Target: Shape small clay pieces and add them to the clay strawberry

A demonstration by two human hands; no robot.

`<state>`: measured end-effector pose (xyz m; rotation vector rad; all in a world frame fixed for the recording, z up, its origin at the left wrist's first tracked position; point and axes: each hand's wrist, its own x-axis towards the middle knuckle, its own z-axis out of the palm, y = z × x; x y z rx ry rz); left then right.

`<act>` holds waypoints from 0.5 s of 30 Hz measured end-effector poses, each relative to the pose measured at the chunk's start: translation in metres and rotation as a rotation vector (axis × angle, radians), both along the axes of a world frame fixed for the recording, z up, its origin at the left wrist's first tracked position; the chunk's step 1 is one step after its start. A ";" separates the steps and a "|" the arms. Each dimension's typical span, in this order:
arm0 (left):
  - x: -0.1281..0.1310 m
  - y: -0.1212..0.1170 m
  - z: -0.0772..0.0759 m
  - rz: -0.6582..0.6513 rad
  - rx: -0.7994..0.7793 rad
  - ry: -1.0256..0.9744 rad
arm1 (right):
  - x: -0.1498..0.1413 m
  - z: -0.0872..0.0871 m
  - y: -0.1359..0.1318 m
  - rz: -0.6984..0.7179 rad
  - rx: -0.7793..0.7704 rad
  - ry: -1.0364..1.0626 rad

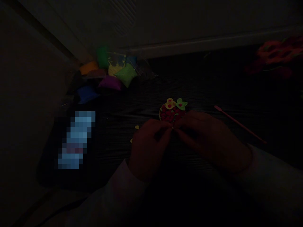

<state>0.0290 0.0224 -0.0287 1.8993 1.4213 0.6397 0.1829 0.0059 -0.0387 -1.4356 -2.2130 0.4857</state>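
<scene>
Very little light falls on the scene. A small round clay piece (170, 114), dark red with a pale yellow rim, lies at the middle of the dark ribbed surface. Yellow flowers with red centres (169, 103) and a green flower (181, 104) sit on its far edge. My left hand (151, 142) and my right hand (203, 135) meet at its near side, fingertips pinched close together. Between them shows a tiny pale bit, too small to name. Small yellow pieces (137, 127) lie just left of my left hand.
A pink modelling stick (240, 124) lies to the right. Several coloured clay packets (110, 82) are heaped at the back left. A lit, blurred screen (77, 140) stands at the left. Orange and red shapes (276, 53) sit at the far right, near the wall.
</scene>
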 end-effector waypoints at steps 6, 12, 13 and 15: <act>0.001 0.001 -0.002 0.008 -0.012 -0.009 | -0.001 0.001 0.000 -0.004 -0.001 -0.039; -0.008 -0.008 0.012 0.053 -0.044 -0.048 | 0.000 0.000 -0.002 -0.029 0.000 0.034; -0.014 -0.010 0.017 0.085 -0.031 -0.044 | -0.001 0.002 -0.002 -0.031 0.004 0.048; -0.030 -0.013 0.025 0.180 0.064 0.000 | -0.003 0.011 -0.001 -0.033 0.006 0.066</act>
